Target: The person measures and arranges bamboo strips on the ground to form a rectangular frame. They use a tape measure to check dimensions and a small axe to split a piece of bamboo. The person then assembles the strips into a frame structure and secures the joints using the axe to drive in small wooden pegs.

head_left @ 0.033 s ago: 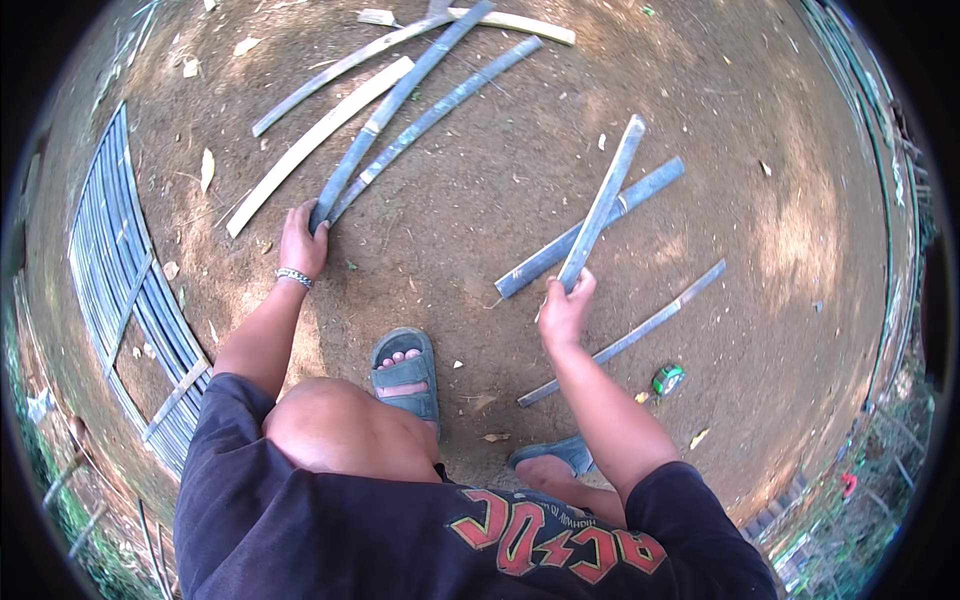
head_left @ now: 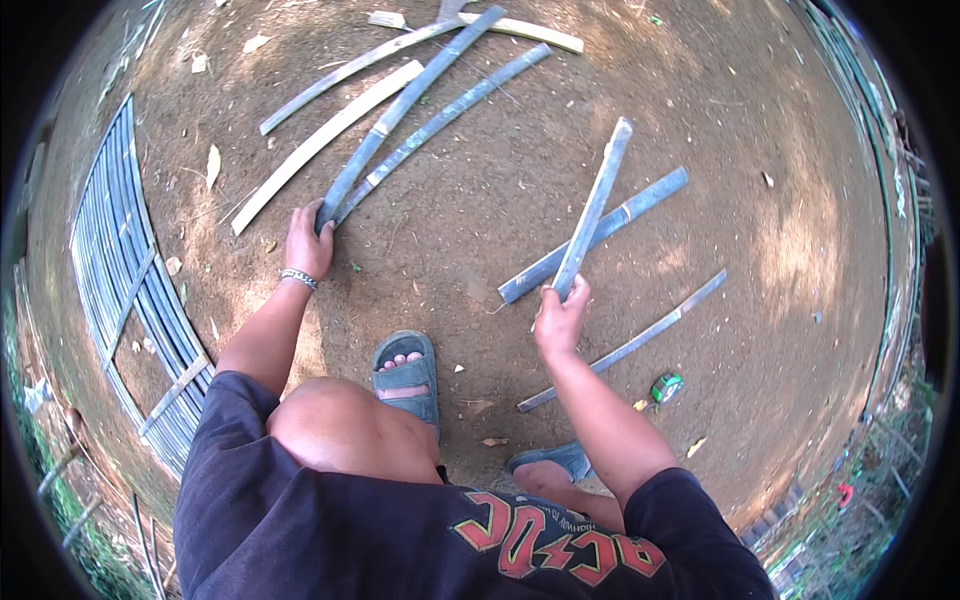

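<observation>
My left hand (head_left: pixel 309 244) is closed on the near end of a grey bamboo strip (head_left: pixel 420 88) lying on the dirt. A second mottled strip (head_left: pixel 440 128) fans out from beside the same fingers; whether they grip it too is hidden. My right hand (head_left: pixel 562 318) grips a narrow bamboo strip (head_left: pixel 600 190) by its near end, the strip pointing away from me. It passes over a wider grey bamboo strip (head_left: pixel 648 200) on the ground. Nearer my right forearm lies a thin strip (head_left: pixel 660 325).
Pale split strips (head_left: pixel 325 145) lie at the far left, with a grey metal piece (head_left: pixel 450 8) at the top. A slatted bamboo panel (head_left: pixel 115 220) is on the left. A green tape measure (head_left: pixel 666 388) sits right of my forearm. My sandalled foot (head_left: pixel 405 372) stands between my arms.
The far end of the strip in my right hand has swung slightly left. My left hand keeps its place at the strip ends, and the view has shifted a little.
</observation>
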